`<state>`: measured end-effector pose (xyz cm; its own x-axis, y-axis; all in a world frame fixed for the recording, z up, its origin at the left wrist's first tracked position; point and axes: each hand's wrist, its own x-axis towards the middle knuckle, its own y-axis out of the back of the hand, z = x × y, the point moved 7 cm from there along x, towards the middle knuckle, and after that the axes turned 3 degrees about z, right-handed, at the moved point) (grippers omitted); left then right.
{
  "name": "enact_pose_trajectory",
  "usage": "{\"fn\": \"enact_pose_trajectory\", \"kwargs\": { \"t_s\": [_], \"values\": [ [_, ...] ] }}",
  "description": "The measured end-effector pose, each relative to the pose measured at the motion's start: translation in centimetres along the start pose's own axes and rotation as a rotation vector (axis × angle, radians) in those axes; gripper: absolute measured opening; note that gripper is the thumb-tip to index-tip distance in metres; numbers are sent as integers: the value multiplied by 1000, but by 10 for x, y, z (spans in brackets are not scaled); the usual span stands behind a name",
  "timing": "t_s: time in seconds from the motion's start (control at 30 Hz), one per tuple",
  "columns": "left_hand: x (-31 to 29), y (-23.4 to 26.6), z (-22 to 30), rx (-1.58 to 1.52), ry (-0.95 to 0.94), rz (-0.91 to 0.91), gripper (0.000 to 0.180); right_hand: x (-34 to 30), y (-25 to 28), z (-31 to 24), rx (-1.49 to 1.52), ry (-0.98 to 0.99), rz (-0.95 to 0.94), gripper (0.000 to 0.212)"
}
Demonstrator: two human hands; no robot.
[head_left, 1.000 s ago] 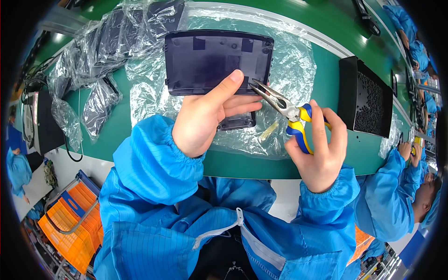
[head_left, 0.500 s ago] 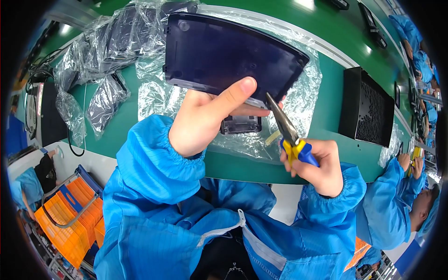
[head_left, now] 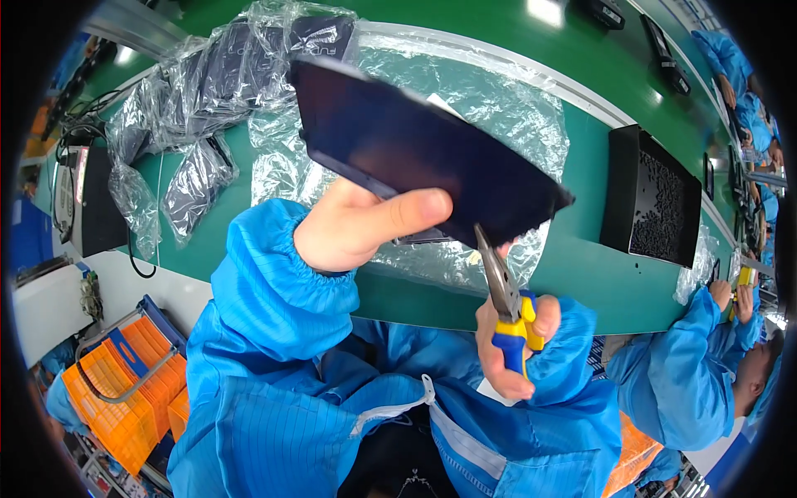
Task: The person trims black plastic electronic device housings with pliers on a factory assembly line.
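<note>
My left hand (head_left: 365, 226) grips a dark flat rectangular panel (head_left: 415, 149) by its lower edge, thumb on top, and holds it tilted up above the green bench. My right hand (head_left: 513, 349) is closed around the blue and yellow handles of a pair of pliers (head_left: 502, 286). The metal jaws point up and meet the panel's lower right edge. Both forearms are in blue sleeves.
Crinkled clear plastic wrap (head_left: 481, 91) lies on the green bench (head_left: 581, 274) under the panel. More bagged dark parts (head_left: 199, 83) lie at the left. A black perforated box (head_left: 652, 199) stands at the right. Another person's blue sleeve (head_left: 689, 373) shows at the right, and an orange crate (head_left: 116, 390) sits lower left.
My left hand has lifted the panel off the plastic and tipped it toward me. My right hand with the pliers has dropped lower and turned the jaws up to the panel's edge.
</note>
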<state>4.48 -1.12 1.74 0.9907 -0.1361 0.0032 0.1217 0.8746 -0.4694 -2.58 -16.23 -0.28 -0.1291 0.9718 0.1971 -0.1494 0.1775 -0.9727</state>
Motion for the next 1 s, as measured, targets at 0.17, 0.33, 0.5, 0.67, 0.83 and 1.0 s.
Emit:
{"fn": "enact_pose_trajectory", "kwargs": {
  "t_s": [0.17,0.33,0.5,0.67,0.83,1.0],
  "values": [
    [5,-7,-2,-3,65,-10,51,12,-6,6,52,84,-278,64],
    [15,-4,2,47,201,212,37,-14,4,-21,-239,210,365,70],
    [54,14,33,291,142,263,37,-58,-3,-54,-629,348,597,77],
    [145,46,47,870,103,137,42,-82,3,-74,-589,604,730,73],
    [229,90,15,944,198,222,39,-83,10,-71,-611,524,729,69],
    [256,119,7,1097,276,308,51,-75,-2,-74,-650,549,709,66]
  ]
}}
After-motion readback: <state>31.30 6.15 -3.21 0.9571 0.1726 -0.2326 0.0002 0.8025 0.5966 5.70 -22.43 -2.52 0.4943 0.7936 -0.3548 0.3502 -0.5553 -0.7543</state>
